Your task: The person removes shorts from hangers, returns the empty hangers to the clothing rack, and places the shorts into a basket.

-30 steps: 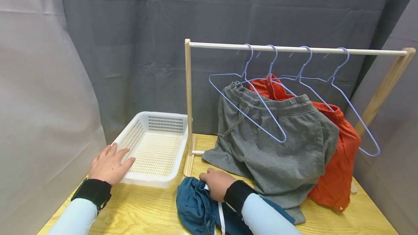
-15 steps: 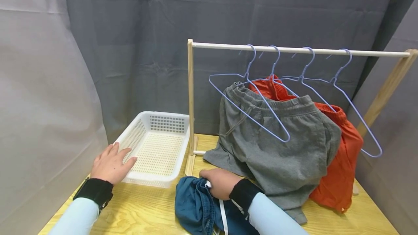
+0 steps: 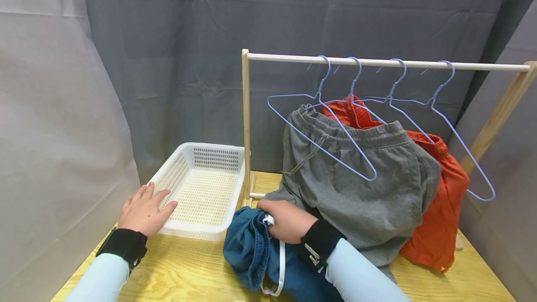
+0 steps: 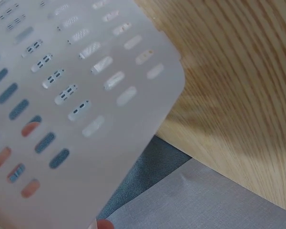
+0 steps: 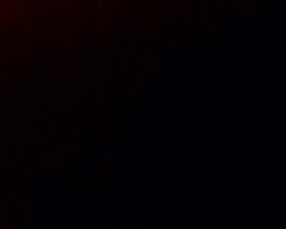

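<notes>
Draws blue garment upward in right hand, just beside white basket.
Compared with a second ago, sits slightly higher in head view, overlaps foot of wooden rack and shows looped white drawstring; suggests early lift, but leaves contact with table unclear. Grips gathered cloth with fingers curled round, offering no sight of fingertips, even in nearly black right wrist view. Rests left hand on near left corner of basket with extended, spread fingers, without evident clasp.
</notes>
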`<state>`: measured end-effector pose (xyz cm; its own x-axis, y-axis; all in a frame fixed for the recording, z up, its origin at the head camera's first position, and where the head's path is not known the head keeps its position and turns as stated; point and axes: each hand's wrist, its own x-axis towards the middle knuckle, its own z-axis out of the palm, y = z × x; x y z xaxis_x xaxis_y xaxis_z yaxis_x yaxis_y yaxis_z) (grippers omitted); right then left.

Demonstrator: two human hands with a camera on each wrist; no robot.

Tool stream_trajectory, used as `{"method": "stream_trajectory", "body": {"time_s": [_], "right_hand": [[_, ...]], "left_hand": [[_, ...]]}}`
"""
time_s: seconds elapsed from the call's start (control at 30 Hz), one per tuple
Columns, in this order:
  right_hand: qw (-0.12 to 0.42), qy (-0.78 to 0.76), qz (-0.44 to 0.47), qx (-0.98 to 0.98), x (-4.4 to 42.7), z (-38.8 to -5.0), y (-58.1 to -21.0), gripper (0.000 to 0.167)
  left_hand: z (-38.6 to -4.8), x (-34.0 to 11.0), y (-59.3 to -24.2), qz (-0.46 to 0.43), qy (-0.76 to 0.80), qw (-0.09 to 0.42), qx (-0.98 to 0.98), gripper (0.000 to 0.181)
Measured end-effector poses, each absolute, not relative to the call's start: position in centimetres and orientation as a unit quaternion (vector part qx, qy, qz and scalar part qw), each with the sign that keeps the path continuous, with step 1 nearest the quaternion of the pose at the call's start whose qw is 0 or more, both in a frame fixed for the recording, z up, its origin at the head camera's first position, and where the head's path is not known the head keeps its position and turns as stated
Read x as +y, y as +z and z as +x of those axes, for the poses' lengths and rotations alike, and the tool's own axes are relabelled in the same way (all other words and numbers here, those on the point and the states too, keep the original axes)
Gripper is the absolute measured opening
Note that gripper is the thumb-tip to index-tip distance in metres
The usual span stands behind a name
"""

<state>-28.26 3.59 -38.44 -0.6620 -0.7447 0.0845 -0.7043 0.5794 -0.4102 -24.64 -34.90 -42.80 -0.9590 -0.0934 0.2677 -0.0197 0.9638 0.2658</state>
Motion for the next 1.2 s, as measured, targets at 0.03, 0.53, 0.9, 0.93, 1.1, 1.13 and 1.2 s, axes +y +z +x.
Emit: {"method": "stream_trajectory", "body": {"time_s": [0.03,0.53,0.9,0.93,1.1,1.13,1.2], "right_hand": [[0.048,-0.211,-0.407,0.888,3.6,-28.3,-38.1,0.033],[0.0,-0.222,-0.425,0.878,3.0,-28.8,-33.5,0.032],[-0.012,-0.201,-0.43,0.88,1.3,-29.3,-30.0,0.029],[-0.015,-0.204,-0.427,0.881,1.2,-29.3,-29.7,0.03],[-0.03,-0.219,-0.422,0.879,0.6,-29.6,-27.7,0.035],[-0.034,-0.217,-0.423,0.879,0.5,-29.7,-27.3,0.035],[-0.042,-0.21,-0.423,0.88,0.2,-29.9,-26.6,0.035]], "left_hand": [[-24.6,-34.9,-42.7,0.029,-0.131,0.14,-0.981,0.067],[-24.5,-34.4,-41.9,0.023,-0.127,0.129,-0.983,0.064],[-24.3,-34.8,-42.6,0.021,-0.129,0.13,-0.983,0.065],[-24.2,-34.7,-42.5,0.022,-0.129,0.129,-0.983,0.065],[-24.3,-34.7,-42.4,0.027,-0.126,0.129,-0.983,0.066],[-24.3,-34.7,-42.4,0.028,-0.126,0.13,-0.983,0.066],[-24.4,-34.7,-42.5,0.028,-0.125,0.131,-0.983,0.066]]}}
